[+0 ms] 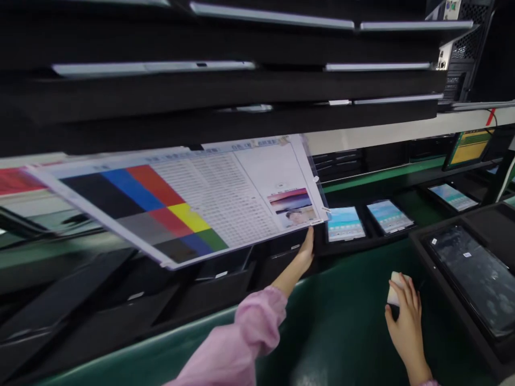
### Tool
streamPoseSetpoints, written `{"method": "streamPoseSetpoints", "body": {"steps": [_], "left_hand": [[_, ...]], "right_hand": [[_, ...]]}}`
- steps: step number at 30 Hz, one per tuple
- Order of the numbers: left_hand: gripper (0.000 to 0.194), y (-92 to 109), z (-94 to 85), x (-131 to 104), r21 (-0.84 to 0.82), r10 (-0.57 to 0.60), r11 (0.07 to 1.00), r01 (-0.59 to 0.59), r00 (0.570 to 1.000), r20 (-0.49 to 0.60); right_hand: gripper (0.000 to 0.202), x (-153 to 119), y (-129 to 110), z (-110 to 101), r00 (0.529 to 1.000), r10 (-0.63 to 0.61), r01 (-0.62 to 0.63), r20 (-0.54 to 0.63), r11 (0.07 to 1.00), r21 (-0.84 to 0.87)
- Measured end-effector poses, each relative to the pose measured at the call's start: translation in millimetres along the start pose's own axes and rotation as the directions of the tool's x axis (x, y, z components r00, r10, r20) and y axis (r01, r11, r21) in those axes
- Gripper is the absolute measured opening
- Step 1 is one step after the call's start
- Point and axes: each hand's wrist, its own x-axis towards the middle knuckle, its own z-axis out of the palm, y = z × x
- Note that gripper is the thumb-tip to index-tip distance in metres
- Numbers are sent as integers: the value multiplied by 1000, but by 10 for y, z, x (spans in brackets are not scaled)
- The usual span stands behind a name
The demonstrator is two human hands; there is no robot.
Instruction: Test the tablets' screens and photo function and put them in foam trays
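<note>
My left hand, at the end of a pink sleeve, reaches up to the lower edge of a printed sheet in a clear cover. The visible fingers are straight; the rest are hidden at the sheet's edge, and no grip shows. The tilted sheet carries coloured blocks, rows of text and small pictures. Over the green mat, my right hand has its fingers curved over a small white block-like thing, whose exact kind I cannot make out.
Two lit tablets stand behind the mat, with another lit tablet farther right. A dark-screened tablet lies in a black tray at right. Black trays line the left. A shelf of stacked black foam trays hangs low overhead.
</note>
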Motion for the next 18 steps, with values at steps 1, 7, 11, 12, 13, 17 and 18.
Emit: {"method": "streamPoseSetpoints", "body": {"steps": [1, 7, 11, 12, 13, 17, 18], "left_hand": [[120, -25, 81, 15, -8, -9, 1000, 9, 1000, 22], [93, -9, 154, 62, 6, 118, 993, -119, 985, 124], [61, -65, 101, 55, 94, 239, 965, -247, 967, 86], [55, -136, 81, 2, 133, 258, 956, -263, 964, 58], [50, -233, 49, -79, 174, 275, 946, -275, 961, 23], [37, -778, -257, -624, 345, 311, 907, -240, 936, -166], [35, -921, -375, -782, 386, 308, 899, -209, 927, -214]], "right_hand": [[51, -1, -3, -11, 1000, 5, -5, 6, 1000, 2], [48, -13, -33, -54, 999, 1, 0, 54, 1000, -23], [46, -13, -37, -74, 998, 7, -5, 63, 999, -37], [46, -12, -35, -80, 998, 5, -3, 64, 999, -36], [45, -12, -32, -86, 998, 2, 0, 64, 999, -35], [45, -10, -14, -110, 997, -17, 20, 69, 999, -49], [45, -7, -10, -116, 997, -25, 29, 70, 998, -54]]}}
